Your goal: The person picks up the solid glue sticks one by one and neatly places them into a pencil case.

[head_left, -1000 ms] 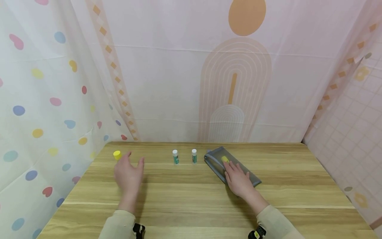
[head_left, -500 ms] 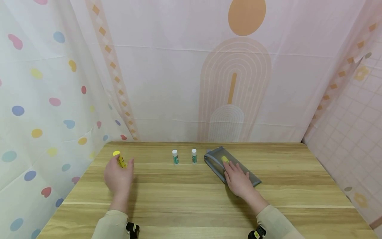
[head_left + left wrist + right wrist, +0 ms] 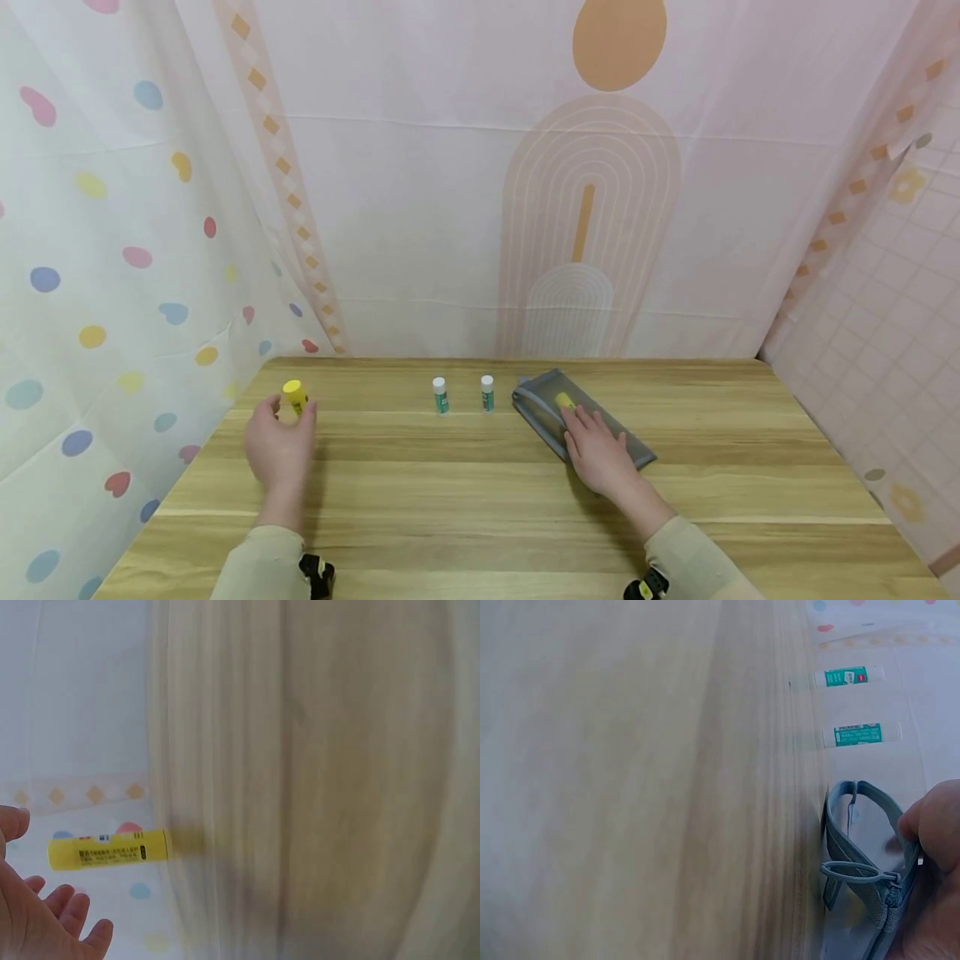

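Note:
A yellow glue stick (image 3: 296,395) stands upright near the table's back left. My left hand (image 3: 279,442) is beside it, thumb and fingers spread to either side. In the left wrist view a gap shows between the fingers (image 3: 69,907) and the glue stick (image 3: 109,850). On the right lies a grey mesh zip pouch (image 3: 626,437), its zipped mouth (image 3: 840,832) gaping. My right hand (image 3: 600,457) lies over the pouch and holds its upper edge, the thumb at the rim. A yellow piece (image 3: 565,401) shows at the pouch near the fingertips, apparently through the mesh.
Two green-and-white glue sticks, the left one (image 3: 441,396) and the right one (image 3: 488,393), stand upright between the hands. Patterned curtains (image 3: 405,208) hang behind and beside the wooden table (image 3: 450,500).
My left hand has moved left, from in front of the yellow glue stick to around it, uncovering more of it. The right hand and the pouch have stayed in place.

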`<state>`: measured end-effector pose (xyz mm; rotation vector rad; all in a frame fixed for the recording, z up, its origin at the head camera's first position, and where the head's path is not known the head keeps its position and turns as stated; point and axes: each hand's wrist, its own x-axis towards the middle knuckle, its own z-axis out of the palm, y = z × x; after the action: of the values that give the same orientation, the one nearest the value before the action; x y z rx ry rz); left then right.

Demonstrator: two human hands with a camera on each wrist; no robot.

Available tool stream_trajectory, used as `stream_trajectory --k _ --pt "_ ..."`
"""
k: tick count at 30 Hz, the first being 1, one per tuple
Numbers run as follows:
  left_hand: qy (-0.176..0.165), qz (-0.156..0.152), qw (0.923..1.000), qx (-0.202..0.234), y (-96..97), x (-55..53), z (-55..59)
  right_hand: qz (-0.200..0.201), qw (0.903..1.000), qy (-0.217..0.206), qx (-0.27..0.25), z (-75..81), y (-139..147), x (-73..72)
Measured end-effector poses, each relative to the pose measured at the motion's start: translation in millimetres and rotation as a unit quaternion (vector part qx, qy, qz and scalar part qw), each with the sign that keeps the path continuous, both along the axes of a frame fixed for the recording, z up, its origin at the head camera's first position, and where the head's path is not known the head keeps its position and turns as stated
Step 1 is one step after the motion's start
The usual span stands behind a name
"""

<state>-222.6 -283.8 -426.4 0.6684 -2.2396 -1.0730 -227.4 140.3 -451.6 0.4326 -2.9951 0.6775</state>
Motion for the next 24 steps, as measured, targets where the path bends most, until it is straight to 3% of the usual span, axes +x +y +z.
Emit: stream_trajectory --k 7,12,24 --pt "-0.028 -0.023 0.999 0.024 -12.5 -4.8 0.7 0.0 1.0 0.0 0.001 0.9 0 0.0" --pt "-0.025 -0.043 0.9977 0.047 -19.3 -10.2 -2.3 -0.001 1.0 -0.002 -0.001 1.6 0 -0.1" --pt "-0.011 -0.057 0.99 0.129 -28.7 -17.2 -11.5 -0.002 1.0 -0.002 0.001 -0.3 0 -1.1"
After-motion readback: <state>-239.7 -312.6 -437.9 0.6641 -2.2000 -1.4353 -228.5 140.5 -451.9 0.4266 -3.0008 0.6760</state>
